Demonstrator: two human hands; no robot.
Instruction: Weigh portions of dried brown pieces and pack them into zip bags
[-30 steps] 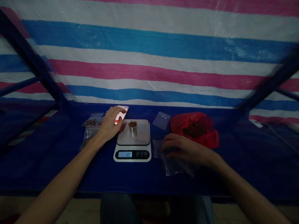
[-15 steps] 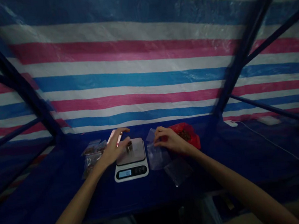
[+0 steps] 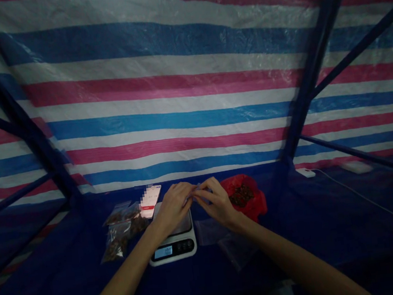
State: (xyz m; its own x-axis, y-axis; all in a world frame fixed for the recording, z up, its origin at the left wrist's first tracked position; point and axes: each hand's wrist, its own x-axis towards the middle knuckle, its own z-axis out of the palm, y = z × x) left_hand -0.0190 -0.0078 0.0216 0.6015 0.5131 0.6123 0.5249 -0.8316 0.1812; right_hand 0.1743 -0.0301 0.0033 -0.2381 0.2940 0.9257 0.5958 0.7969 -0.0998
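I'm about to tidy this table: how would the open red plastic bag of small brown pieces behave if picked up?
The open red plastic bag would probably be floppy, since its walls look thin and crumpled. Tilted, it might spill, because its mouth gapes around the loose small brown pieces.

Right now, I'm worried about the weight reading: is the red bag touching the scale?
Apart: the head view shows blue table between the red bag and the scale.
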